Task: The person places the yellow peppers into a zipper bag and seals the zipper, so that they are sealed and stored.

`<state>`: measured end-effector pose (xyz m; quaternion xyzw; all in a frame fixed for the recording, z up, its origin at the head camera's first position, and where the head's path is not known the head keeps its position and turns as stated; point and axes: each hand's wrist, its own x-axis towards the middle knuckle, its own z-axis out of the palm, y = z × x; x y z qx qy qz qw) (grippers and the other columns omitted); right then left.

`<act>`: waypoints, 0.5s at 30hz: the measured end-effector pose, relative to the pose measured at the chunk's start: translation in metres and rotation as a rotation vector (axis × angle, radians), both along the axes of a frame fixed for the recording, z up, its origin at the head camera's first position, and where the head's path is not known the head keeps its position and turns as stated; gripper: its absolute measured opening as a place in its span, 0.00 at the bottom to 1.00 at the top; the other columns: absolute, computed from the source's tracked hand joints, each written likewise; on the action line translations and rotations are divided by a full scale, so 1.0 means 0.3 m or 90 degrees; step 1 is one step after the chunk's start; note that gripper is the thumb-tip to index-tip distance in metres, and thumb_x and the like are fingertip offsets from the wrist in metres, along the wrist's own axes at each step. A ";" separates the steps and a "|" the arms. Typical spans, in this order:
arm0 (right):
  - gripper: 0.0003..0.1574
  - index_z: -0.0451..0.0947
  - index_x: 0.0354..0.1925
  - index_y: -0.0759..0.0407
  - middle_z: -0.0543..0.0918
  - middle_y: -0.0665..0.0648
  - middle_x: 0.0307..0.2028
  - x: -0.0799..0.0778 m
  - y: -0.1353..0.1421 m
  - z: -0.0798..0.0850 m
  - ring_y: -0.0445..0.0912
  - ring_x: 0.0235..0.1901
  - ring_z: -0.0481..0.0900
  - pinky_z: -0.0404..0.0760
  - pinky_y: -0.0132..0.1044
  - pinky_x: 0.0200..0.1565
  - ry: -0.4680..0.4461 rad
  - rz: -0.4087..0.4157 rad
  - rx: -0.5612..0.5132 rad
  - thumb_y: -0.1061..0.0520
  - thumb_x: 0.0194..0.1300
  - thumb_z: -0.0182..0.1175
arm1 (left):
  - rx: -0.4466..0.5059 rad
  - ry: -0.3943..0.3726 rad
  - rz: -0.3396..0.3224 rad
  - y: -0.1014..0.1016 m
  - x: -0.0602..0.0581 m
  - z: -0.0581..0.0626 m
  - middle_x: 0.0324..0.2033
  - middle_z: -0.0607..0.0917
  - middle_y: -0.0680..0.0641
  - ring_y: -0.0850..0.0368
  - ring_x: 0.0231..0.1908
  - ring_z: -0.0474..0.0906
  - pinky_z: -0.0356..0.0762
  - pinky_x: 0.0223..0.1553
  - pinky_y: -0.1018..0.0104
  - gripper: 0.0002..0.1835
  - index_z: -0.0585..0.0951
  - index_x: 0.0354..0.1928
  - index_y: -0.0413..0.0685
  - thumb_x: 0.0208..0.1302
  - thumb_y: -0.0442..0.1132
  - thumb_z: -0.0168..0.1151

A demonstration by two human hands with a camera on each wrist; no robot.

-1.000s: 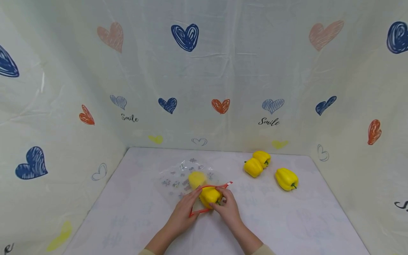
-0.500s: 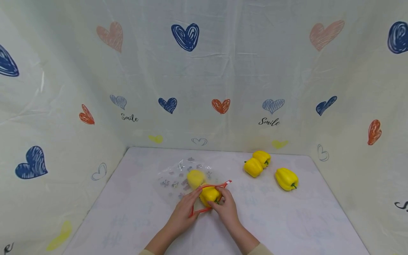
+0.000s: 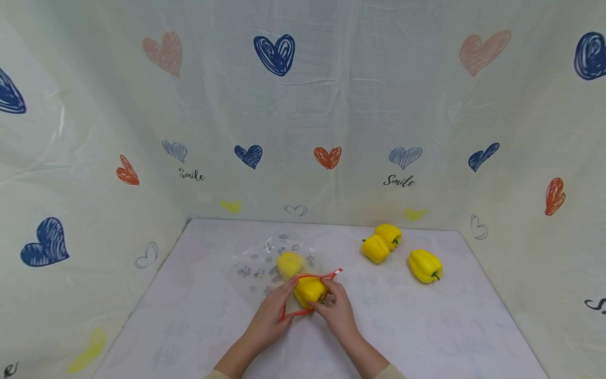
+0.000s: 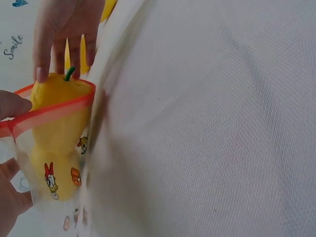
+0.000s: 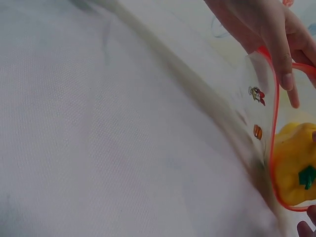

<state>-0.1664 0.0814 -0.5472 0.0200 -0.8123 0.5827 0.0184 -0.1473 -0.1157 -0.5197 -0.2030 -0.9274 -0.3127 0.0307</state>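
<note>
In the head view, a clear zip bag [image 3: 259, 273] with printed cartoon figures and a red zip edge lies at mid table, its mouth toward me. One yellow bell pepper [image 3: 290, 265] sits deep inside it. Another yellow bell pepper [image 3: 310, 291] is in the mouth, green stem facing outward. My left hand [image 3: 271, 315] holds the bag at the red edge, spreading the mouth. The thumb and fingers of my right hand [image 3: 339, 309] grip the pepper at its stem end. In the left wrist view, the red edge crosses this pepper [image 4: 61, 118], whose top sticks out above it.
Two yellow bell peppers [image 3: 376, 248] touch each other at the back right of the white table [image 3: 473, 326]. A third yellow bell pepper [image 3: 425, 266] lies further right. A pale curtain [image 3: 303, 116] printed with hearts encloses the table's back and sides.
The pepper in the mouth and the one deeper in the bag have shifted slightly left and away. My right hand follows with a small move left. My left hand keeps its hold.
</note>
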 end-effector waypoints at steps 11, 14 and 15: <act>0.34 0.75 0.62 0.51 0.73 0.57 0.58 0.009 0.086 0.016 0.55 0.55 0.72 0.73 0.54 0.57 -0.022 -0.027 0.013 0.56 0.57 0.72 | 0.007 -0.012 0.005 -0.019 -0.016 -0.002 0.72 0.64 0.54 0.49 0.67 0.63 0.61 0.66 0.45 0.43 0.64 0.72 0.54 0.55 0.32 0.72; 0.34 0.74 0.63 0.52 0.73 0.57 0.59 0.007 0.115 0.020 0.56 0.56 0.73 0.73 0.54 0.58 -0.026 -0.039 0.017 0.58 0.58 0.71 | 0.004 -0.007 -0.002 -0.026 -0.024 -0.005 0.72 0.63 0.54 0.49 0.68 0.62 0.61 0.66 0.45 0.44 0.64 0.72 0.54 0.54 0.30 0.72; 0.34 0.74 0.63 0.52 0.73 0.57 0.59 0.006 0.126 0.022 0.55 0.56 0.73 0.73 0.54 0.58 -0.024 -0.044 0.019 0.58 0.58 0.71 | 0.003 -0.006 -0.005 -0.027 -0.026 -0.005 0.72 0.62 0.54 0.49 0.68 0.62 0.61 0.66 0.45 0.44 0.64 0.72 0.54 0.54 0.30 0.72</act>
